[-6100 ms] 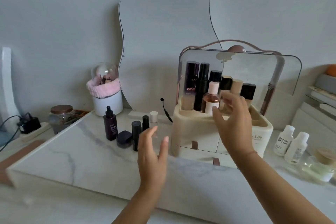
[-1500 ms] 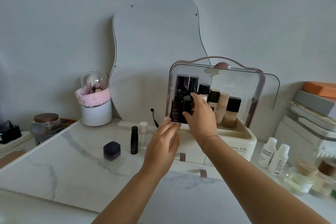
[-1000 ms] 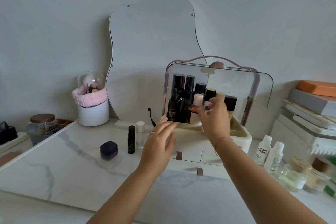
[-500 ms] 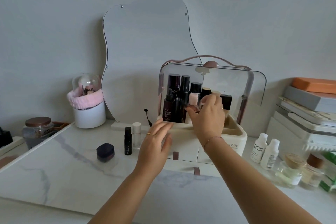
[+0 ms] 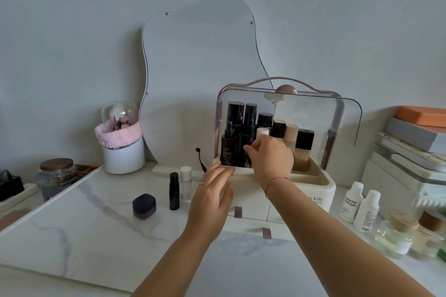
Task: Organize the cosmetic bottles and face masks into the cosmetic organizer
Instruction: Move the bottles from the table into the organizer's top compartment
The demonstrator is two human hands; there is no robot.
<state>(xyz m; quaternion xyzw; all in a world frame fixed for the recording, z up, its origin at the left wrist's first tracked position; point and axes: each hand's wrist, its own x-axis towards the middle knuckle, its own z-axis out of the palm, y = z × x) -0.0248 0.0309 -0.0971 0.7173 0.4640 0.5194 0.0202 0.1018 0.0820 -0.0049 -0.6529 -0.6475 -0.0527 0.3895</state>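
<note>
Inside cosmetic organizer (image 5: 311,188), front left of top tray: slim dark bottle (image 5: 242,149), upright, pinched by right hand (image 5: 270,159) fingers (image 5: 249,149); likely rigid, smooth, light, tip-prone — best held mid-body. Left hand (image 5: 212,193), fingers loosely together, flat against organizer front. On tabletop (image 5: 84,231), unsorted: black tube (image 5: 174,191), white-capped bottle (image 5: 185,183), dark jar (image 5: 144,206).

The dark dropper bottle (image 5: 228,144) left the marble top (image 5: 96,236) for the organizer (image 5: 311,190).
</note>
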